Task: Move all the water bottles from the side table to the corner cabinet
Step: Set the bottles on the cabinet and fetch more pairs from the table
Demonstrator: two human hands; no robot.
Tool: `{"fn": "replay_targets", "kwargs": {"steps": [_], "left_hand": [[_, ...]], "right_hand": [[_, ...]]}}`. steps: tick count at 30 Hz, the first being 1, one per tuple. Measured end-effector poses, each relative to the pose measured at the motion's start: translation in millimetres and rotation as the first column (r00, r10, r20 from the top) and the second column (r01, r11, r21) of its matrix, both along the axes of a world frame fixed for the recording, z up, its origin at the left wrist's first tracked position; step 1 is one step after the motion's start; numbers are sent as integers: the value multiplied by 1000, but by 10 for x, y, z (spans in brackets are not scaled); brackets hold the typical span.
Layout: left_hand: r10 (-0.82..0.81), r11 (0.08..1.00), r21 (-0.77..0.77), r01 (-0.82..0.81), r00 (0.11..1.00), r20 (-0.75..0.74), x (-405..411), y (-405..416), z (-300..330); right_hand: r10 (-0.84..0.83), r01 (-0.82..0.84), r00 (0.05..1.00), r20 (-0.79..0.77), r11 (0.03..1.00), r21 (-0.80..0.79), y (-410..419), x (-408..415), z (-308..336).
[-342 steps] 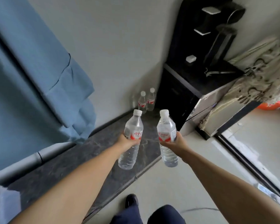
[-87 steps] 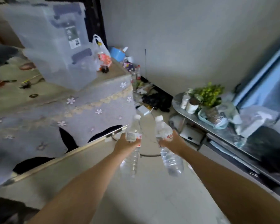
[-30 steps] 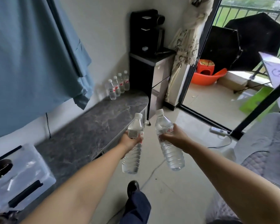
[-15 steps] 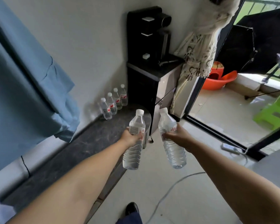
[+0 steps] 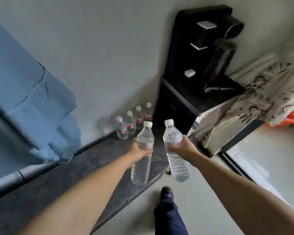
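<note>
Over dark cabinet top (image 5: 61, 180), left hand (image 5: 139, 150), right hand (image 5: 182, 147), each clasping a bottle

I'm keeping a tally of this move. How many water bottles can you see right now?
6. One in the left hand, one in the right hand, and four in a row on the dark cabinet top by the wall. Others may be out of view.

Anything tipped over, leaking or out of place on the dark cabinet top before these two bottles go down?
Nothing stands out. The four bottles by the wall stand upright in a neat row, caps on, and no wet patch shows on the cabinet top. The left hand and right hand each hold a capped bottle.
</note>
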State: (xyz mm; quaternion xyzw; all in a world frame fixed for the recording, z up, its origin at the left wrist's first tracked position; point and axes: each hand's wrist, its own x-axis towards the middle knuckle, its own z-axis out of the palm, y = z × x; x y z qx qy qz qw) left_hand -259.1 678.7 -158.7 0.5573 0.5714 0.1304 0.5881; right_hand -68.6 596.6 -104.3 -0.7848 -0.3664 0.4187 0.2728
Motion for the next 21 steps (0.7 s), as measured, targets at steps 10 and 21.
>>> {"fn": "replay_targets", "kwargs": {"steps": [10,21], "left_hand": [[187,979,-72,-191,981,-59,883,960,-534],[408,902,156,-402,913,-4,1462,1757,-1629]], "right_hand": [[233,-244,968,-89,961,-129,1602,905,-727],[67,-59,996,-57,989,135,2493,968,-2017]]}}
